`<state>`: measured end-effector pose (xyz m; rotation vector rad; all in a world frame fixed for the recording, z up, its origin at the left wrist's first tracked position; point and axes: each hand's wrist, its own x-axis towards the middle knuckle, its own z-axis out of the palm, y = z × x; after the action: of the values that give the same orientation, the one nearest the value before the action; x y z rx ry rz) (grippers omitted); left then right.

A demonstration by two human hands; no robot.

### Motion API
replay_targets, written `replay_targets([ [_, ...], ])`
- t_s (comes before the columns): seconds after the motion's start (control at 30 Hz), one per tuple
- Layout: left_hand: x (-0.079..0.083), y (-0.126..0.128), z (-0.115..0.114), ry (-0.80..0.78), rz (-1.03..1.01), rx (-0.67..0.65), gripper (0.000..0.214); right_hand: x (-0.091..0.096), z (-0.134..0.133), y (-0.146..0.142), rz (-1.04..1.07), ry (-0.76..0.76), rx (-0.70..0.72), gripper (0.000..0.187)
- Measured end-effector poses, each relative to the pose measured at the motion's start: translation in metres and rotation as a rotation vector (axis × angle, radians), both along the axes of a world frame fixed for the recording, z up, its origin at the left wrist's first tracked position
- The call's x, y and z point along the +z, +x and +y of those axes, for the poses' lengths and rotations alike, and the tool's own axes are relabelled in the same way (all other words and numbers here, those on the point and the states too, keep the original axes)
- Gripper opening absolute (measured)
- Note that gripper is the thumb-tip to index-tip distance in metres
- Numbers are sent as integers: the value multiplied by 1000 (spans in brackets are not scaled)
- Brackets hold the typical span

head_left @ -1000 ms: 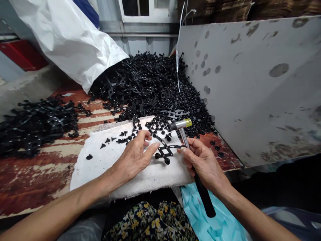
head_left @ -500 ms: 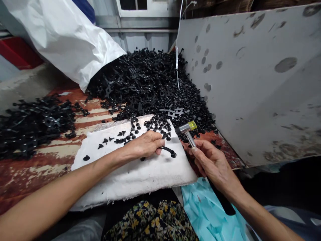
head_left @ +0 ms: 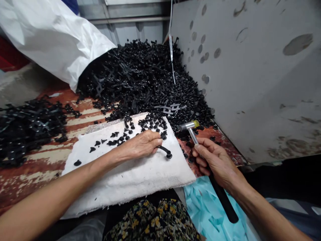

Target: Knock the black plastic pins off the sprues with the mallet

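My left hand lies curled on the white cloth pad, its fingers closed over a black plastic piece whose knobbed end sticks out to the right. My right hand grips a small hammer by its black handle, just off the pad's right edge. The metal head with a yellow tip points left, above the red board. Several small black caps are scattered on the pad's far side.
A big heap of black plastic parts spills from a white sack behind the pad. Another dark pile lies at the left on the worn red board. A grey stained panel leans at the right. Turquoise plastic lies below.
My left hand has closed over the black cross-shaped piece and covered most of it. My right hand let go of that piece and drew the hammer back to the right, off the pad.
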<state>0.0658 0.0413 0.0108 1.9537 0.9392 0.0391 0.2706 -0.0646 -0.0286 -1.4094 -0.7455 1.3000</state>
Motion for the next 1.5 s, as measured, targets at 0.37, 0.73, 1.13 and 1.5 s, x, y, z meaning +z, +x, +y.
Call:
replay_targets([
  [0.37, 1, 2, -2, 40, 33, -17, 32, -2, 0, 2, 14, -10, 3, 39],
  [0.73, -5, 0, 4, 160, 54, -123, 31, -1, 0, 1, -35, -13, 27, 39],
  [1.13, 5, 3, 26, 253, 164, -339, 26, 4, -5, -3, -711, 395, 186, 41],
  [1.5, 5, 1, 28, 262, 174, -366, 26, 12, -1, -4, -1226, 807, 184, 57],
])
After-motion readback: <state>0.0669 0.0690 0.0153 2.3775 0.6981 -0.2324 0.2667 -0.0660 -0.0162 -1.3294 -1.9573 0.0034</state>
